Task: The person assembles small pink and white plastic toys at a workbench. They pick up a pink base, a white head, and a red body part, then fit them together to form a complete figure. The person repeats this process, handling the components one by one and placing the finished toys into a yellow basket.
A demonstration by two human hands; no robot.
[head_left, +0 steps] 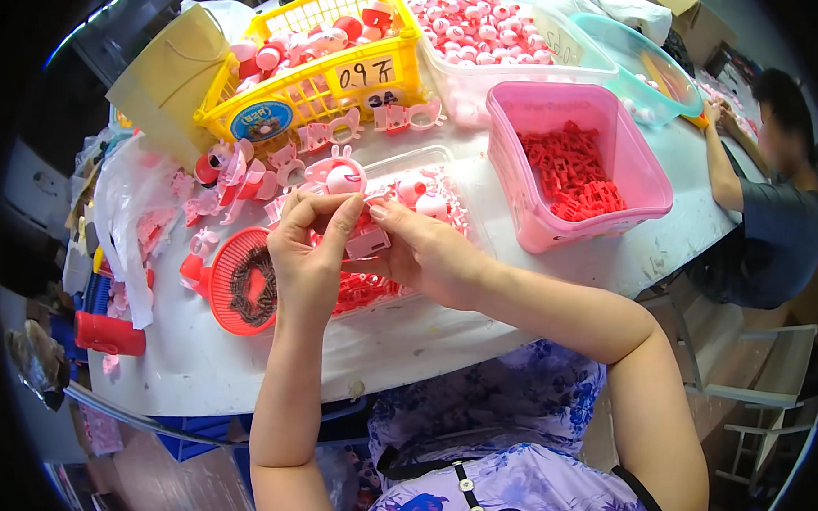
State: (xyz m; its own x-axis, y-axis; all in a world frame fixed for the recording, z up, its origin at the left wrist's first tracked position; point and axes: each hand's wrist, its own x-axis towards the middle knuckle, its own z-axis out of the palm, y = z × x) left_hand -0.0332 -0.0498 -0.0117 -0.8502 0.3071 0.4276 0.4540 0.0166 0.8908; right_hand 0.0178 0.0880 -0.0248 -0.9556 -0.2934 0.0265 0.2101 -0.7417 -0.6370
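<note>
My left hand and my right hand meet over a shallow clear tray, thumbs and fingertips pinched close together. Between them is a small pink plastic part, partly covered by the fingers. Just beyond the fingertips shows a pink rabbit-eared toy piece with a white rounded front; whether it touches the hands I cannot tell. Under and around the hands, the tray holds small pink, white and red plastic pieces. Beside my left hand stands a red round basket of small dark metal pieces, likely screws or pins.
A yellow basket of pink and red parts stands at the back left. White-pink balls fill a clear bin; a pink tub holds red clips. A teal basin is farther right. Another person sits at the table's right side.
</note>
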